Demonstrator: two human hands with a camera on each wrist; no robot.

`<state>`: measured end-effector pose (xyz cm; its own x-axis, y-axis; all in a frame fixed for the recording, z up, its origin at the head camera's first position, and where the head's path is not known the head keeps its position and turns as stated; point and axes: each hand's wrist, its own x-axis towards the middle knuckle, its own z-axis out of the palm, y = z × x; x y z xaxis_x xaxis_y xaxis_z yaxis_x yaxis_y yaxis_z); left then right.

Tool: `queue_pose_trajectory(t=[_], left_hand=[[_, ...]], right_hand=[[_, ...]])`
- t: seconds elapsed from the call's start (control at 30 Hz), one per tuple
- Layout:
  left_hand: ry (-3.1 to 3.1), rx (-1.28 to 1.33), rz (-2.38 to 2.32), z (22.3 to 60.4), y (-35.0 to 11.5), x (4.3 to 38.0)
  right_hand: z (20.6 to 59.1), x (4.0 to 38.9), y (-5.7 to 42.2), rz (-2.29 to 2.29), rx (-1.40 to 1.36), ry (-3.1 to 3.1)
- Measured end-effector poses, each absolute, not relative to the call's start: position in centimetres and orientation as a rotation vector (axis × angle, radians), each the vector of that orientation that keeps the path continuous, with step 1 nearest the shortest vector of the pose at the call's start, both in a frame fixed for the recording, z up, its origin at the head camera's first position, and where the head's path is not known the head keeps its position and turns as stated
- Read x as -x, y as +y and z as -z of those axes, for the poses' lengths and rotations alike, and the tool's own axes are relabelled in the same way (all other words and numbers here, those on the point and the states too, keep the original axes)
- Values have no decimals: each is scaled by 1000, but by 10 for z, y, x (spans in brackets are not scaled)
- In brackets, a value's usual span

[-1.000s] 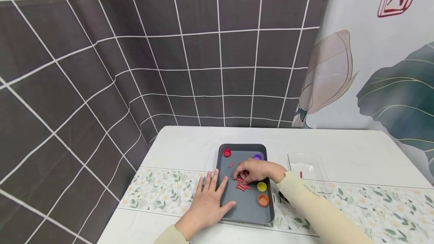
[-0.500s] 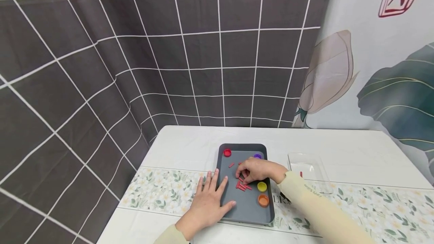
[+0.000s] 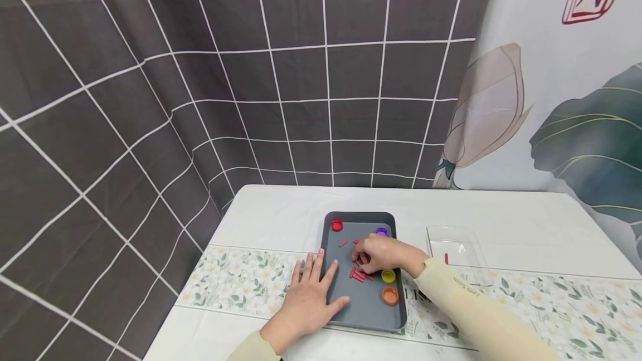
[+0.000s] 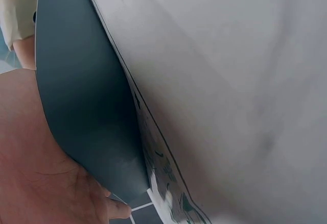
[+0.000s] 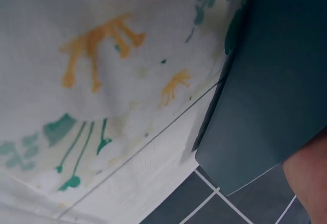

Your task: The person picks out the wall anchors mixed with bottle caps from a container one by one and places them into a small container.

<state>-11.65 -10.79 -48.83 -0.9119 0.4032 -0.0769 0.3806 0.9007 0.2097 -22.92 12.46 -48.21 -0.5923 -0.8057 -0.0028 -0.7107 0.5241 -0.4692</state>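
Right hand (image 3: 383,252) is edging slightly rightward over smooth grey rectangular tray (image 3: 366,313), lower centre of frame; fingers are curling downward at slim red stick (image 3: 358,262), actual grip too small to tell. Short red sticks (image 3: 356,275) are lying bunched just below. Left hand (image 3: 307,301) is staying flat, fingers spread, holding nothing, overlapping tray's left rim. Glossy round red dish (image 3: 337,225), yellow dish (image 3: 388,276), orange dish (image 3: 390,296) are sitting inside.

Left grip (image 4: 43,155) beside dark tray (image 4: 92,86)
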Motion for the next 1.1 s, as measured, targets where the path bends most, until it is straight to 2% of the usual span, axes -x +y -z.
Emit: queue_pose_trajectory(t=[0.63, 1.1], left_hand=[[2942, -596, -281, 486, -109, 120], [2941, -602, -307, 489, -109, 117]], right_hand=[[476, 219, 144, 1166, 1187, 2612], [462, 211, 184, 1296, 1043, 2695]])
